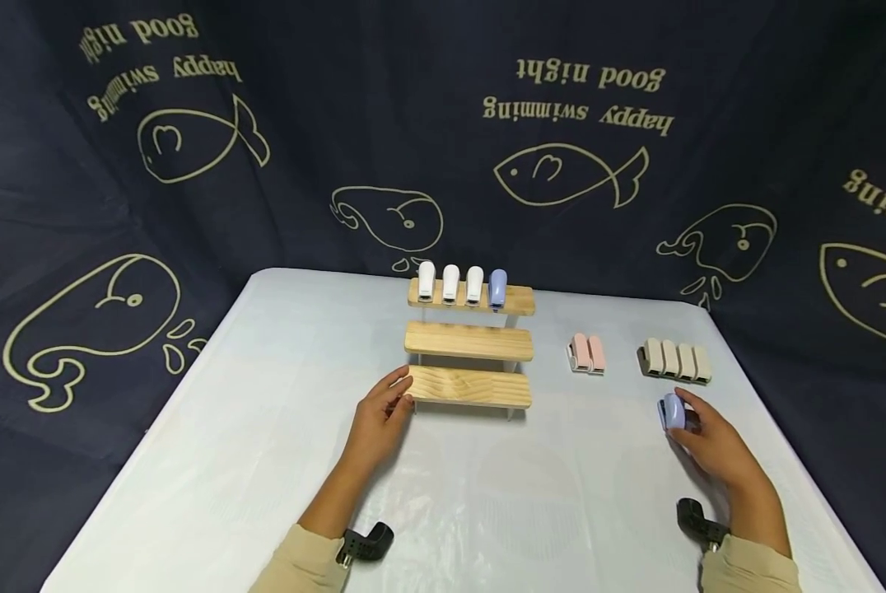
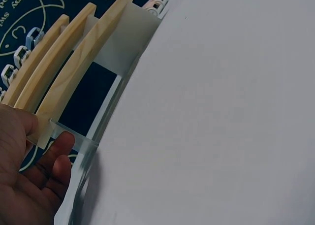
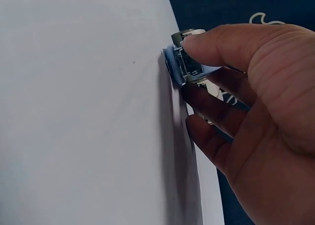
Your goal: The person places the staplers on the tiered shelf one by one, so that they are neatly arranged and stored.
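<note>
At the right of the table my right hand (image 1: 713, 445) pinches a small blue stapler (image 1: 674, 412) between thumb and fingers. In the right wrist view the stapler (image 3: 177, 62) is at or close to the tabletop, its inner metal parts facing the camera. My left hand (image 1: 378, 418) holds the left end of the lowest tier of a three-tier wooden display stand (image 1: 468, 387), with fingertips below the board in the left wrist view. On the top tier stand three white staplers (image 1: 450, 283) and another blue stapler (image 1: 497, 288).
Two pink staplers (image 1: 587, 353) stand side by side to the right of the display stand. Farther right is a row of several beige staplers (image 1: 676, 361), just beyond my right hand. A dark curtain (image 1: 384, 99) hangs behind the white table (image 1: 287, 329).
</note>
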A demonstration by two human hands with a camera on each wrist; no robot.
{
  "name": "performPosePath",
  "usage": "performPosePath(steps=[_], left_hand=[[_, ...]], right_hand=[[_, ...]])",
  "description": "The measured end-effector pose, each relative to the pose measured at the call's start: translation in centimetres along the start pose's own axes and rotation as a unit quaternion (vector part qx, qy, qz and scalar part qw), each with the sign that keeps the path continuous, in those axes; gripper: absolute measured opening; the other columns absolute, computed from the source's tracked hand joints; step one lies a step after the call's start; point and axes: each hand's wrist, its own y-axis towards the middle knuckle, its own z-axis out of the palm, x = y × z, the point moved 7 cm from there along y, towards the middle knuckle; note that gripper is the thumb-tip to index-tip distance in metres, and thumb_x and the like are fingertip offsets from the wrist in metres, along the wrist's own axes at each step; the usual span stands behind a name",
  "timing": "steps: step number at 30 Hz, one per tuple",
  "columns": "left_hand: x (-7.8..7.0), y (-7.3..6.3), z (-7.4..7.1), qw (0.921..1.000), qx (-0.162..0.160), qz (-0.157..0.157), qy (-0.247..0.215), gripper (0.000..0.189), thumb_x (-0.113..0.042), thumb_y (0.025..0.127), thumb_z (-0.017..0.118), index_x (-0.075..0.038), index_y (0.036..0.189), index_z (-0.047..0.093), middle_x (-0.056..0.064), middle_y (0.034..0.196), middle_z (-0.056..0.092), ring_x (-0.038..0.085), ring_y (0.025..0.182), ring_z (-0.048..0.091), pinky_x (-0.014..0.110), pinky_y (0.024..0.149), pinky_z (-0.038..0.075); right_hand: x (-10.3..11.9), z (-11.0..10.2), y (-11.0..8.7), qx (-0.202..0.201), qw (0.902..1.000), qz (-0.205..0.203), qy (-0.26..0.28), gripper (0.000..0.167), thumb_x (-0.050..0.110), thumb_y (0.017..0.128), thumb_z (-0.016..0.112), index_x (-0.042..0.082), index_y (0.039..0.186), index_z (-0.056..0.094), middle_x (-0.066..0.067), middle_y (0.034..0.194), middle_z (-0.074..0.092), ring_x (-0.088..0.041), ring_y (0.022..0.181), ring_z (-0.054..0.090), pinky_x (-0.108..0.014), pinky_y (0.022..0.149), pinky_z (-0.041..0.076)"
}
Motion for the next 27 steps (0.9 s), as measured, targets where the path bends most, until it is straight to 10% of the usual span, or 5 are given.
performPosePath(steps=[4, 11, 18, 27], left_hand=[[-0.10, 0.15, 0.10, 1.0000, 0.000, 0.000, 0.003, 0.032, 0.000, 0.096, 0.062, 0.009, 0.127, 0.062, 0.011, 0.142, 0.055, 0.021, 0.091, 0.068, 0.025, 0.076, 0.057], [0.01, 0.02, 0.16, 1.0000, 0.001, -0.009, 0.003, 0.032, 0.000, 0.096, 0.062, 0.009, 0.127, 0.062, 0.010, 0.142, 0.055, 0.021, 0.093, 0.069, 0.026, 0.077, 0.057], [-0.09, 0.26, 0.18, 0.9999, -0.004, 0.012, -0.006, 0.031, 0.002, 0.096, 0.061, 0.012, 0.126, 0.061, 0.014, 0.141, 0.055, 0.021, 0.090, 0.068, 0.025, 0.074, 0.057], [0.05, 0.08, 0.26, 1.0000, 0.000, 0.002, -0.005, 0.032, 0.002, 0.096, 0.061, 0.011, 0.126, 0.061, 0.015, 0.142, 0.054, 0.021, 0.090, 0.069, 0.025, 0.076, 0.057]], right_hand=[[-0.21, -0.08, -0.21, -0.003, 0.9999, 0.009, 0.008, 0.068, 0.000, 0.092, 0.065, -0.012, 0.148, 0.028, -0.047, 0.130, 0.042, -0.059, 0.114, 0.050, -0.058, 0.085, 0.049], [-0.10, -0.19, -0.31, -0.037, 0.9992, -0.014, 0.000, 0.066, 0.004, 0.091, 0.068, -0.012, 0.145, 0.034, -0.043, 0.129, 0.045, -0.056, 0.111, 0.054, -0.020, 0.076, 0.046], [-0.21, 0.10, -0.33, -0.013, 0.9996, 0.011, 0.021, 0.070, 0.004, 0.094, 0.064, -0.011, 0.149, 0.025, -0.045, 0.135, 0.035, -0.060, 0.117, 0.045, -0.066, 0.092, 0.041], [-0.36, 0.36, -0.46, -0.021, 0.9992, 0.029, 0.019, 0.071, 0.006, 0.093, 0.064, -0.009, 0.150, 0.025, -0.044, 0.136, 0.038, -0.059, 0.118, 0.045, -0.067, 0.093, 0.040]])
